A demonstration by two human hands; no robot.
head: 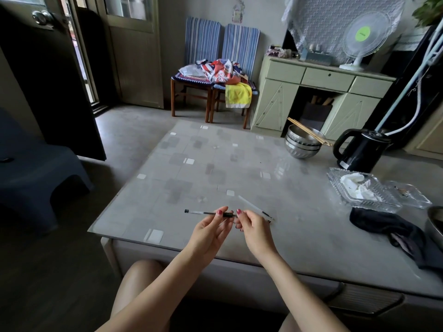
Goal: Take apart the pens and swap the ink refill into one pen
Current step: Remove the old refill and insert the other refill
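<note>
- Left hand (211, 230) pinches the clear-barrelled pen with black grip (208, 213); right hand (251, 227) closes on its tip end, above the tabletop (215, 168).
- Hold the barrel steady; twist only the tip.
- Second clear pen (255, 208) lies just beyond the right hand.

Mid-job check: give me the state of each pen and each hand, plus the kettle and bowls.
Pen in hands: held level above the table, both hands on its grip end.
Second pen: lying on the table.
Left hand: pinching the pen.
Right hand: pinching the pen.
Kettle: upright, lid shut.
Bowls: stacked, chopsticks across.
</note>
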